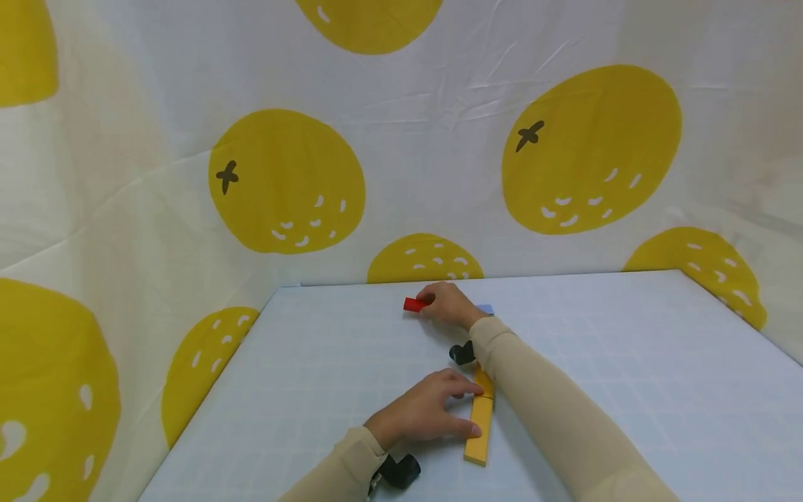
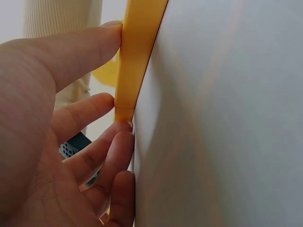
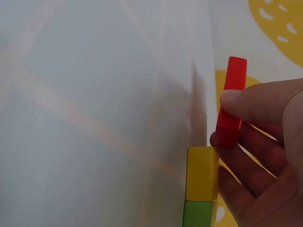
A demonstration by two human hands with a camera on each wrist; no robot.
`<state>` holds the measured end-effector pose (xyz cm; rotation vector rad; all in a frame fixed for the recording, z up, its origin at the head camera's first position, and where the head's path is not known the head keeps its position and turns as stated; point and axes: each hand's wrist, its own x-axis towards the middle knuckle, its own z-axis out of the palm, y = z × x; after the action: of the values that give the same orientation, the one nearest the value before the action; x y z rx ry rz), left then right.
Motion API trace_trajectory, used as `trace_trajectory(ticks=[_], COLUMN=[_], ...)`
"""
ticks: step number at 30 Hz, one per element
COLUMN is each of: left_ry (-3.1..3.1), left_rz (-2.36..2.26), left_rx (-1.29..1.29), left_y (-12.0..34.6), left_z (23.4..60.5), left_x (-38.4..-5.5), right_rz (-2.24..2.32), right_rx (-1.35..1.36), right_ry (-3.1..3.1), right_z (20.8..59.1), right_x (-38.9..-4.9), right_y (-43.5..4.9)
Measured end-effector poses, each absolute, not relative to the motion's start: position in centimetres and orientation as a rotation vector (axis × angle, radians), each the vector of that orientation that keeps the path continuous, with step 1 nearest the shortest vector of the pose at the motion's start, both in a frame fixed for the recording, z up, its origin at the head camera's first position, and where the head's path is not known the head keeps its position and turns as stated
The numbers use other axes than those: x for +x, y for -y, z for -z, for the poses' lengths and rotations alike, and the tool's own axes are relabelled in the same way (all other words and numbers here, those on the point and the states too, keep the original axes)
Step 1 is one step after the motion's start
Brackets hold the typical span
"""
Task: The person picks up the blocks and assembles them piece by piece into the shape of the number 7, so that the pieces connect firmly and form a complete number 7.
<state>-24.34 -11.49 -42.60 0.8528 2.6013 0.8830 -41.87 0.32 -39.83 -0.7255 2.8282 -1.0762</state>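
Observation:
My right hand (image 1: 450,305) pinches a red block (image 3: 231,101) between thumb and fingers, near the far end of the table. In the right wrist view the red block hangs just above a yellow block (image 3: 202,172), which adjoins a green block (image 3: 197,214). My left hand (image 1: 429,408) rests thumb and index fingertips on a row of orange-yellow blocks (image 1: 479,432) lying end to end. In the left wrist view, its thumb and fingers touch the orange-yellow block (image 2: 135,52) without wrapping round it. My right forearm hides the middle of the row.
A blue block (image 1: 485,309) shows just beyond my right wrist. The white table (image 1: 326,362) has faint grid lines. Behind it hangs a white curtain (image 1: 433,167) with large yellow fruit prints. Each wrist wears a black camera (image 1: 400,472).

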Motion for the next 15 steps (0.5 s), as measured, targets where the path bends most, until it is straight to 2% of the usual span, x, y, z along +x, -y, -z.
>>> trace_trajectory(ticks=[15], left_ry=[-2.597], left_rz=[-0.887], left_rx=[0.841], left_y=[11.19], left_z=[42.25], left_x=[-24.08], right_rz=[0.959], right_rx=[-0.759], right_ry=[-2.835], right_z=[40.35], right_x=[-41.67], right_y=[-0.43])
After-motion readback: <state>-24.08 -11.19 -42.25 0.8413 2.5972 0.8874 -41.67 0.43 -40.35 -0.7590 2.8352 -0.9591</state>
